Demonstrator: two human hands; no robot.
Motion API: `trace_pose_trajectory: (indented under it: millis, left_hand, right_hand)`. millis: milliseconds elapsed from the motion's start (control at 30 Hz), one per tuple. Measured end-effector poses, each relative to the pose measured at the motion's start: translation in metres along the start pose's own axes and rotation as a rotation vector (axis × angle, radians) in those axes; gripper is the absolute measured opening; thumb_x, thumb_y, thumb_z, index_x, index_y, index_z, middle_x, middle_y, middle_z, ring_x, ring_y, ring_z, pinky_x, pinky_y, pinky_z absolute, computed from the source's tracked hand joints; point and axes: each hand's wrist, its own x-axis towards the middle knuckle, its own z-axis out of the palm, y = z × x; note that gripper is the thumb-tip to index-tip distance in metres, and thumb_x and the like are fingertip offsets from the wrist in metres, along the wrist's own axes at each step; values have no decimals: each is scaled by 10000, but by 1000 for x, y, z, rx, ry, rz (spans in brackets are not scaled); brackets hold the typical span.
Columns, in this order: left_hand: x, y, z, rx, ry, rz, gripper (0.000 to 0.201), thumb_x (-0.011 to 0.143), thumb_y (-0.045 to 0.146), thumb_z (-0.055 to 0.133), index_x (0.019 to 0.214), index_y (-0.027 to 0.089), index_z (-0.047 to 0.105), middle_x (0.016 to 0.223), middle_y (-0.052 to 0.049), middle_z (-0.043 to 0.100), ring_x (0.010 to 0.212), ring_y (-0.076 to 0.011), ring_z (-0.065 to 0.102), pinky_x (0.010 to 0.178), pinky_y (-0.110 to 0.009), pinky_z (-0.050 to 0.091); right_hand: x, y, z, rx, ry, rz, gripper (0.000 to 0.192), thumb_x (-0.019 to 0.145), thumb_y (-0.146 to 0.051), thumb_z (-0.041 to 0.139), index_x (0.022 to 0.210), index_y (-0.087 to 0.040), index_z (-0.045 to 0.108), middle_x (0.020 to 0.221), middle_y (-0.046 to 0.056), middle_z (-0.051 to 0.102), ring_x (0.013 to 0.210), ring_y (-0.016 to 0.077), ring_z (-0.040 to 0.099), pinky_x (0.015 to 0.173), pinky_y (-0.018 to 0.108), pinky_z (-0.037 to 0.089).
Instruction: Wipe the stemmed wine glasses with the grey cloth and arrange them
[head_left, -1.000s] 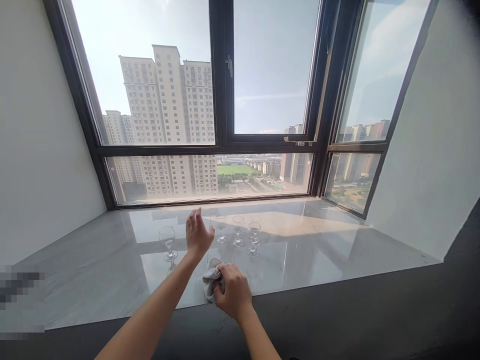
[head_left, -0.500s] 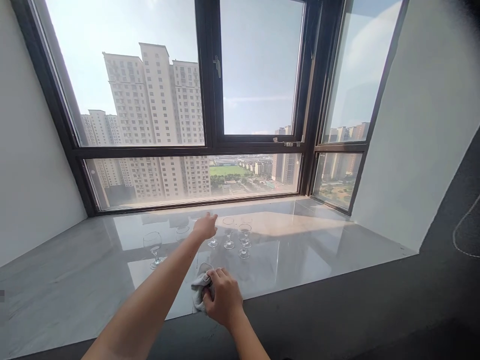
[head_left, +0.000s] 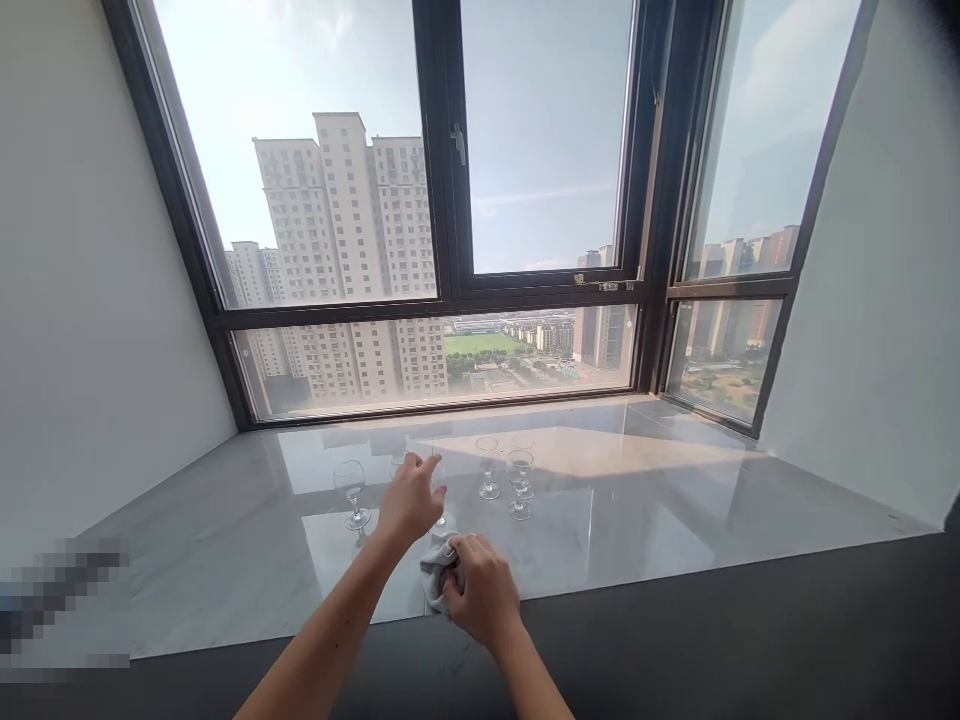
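My left hand (head_left: 411, 500) reaches over the sill with thumb and forefinger around a clear stemmed glass (head_left: 441, 521). Much of this glass is hidden by the hand; its foot shows below, just above the cloth. Closer to me, my right hand (head_left: 486, 590) grips a bunched grey cloth (head_left: 433, 575) near the sill's front edge. To the left stands an upright stemmed glass (head_left: 358, 519), and another glass (head_left: 397, 466) is partly covered by my left hand. On the right a stemmed glass (head_left: 489, 490) stands beside two overlapping ones, the nearer glass (head_left: 519, 510) in front.
The glossy grey marble sill (head_left: 637, 530) carries reflections and a band of sunlight. Dark window frames (head_left: 442, 310) run along its back, with white walls (head_left: 855, 350) at both sides. The front edge drops to a dark face (head_left: 675, 640).
My left hand has drawn back toward me, bringing the glass nearer the cloth. My right hand still holds the cloth. The camera view has turned slightly left, so the scene sits further right.
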Motion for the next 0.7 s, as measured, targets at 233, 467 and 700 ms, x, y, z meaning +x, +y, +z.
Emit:
trace_pose_trajectory:
  millis: [233,467,700]
  left_hand:
    - [-60,-64,-17,-117,240,-195,527,821,370,528,1330,283,422,1231,-88,524,1115,-258,531,845,-347,463]
    - [-75,-98,-3,-130,467,-354,516,824,357,519,1317,265,398,1248,-92,528,1147,-296,498,938,-435,439]
    - [-71,-117,14,-226,652,-366,626,819,390,545,1372,229,300,1289,-115,473,1134,-256,512,962,-393,444]
  right_hand:
    - [-1,-2,0,71,6,-17,281,761,-140,502,1025,-212,568,906,45,588,884,202,529,736,262,374]
    - [-2,0,4,68,2,-1,287,772,-130,498,1034,-228,560,933,44,589,900,204,533,727,259,387]
    - [-3,1,3,50,17,-17,338,771,-157,503,1099,-222,554,967,52,586,950,213,530,759,277,412]
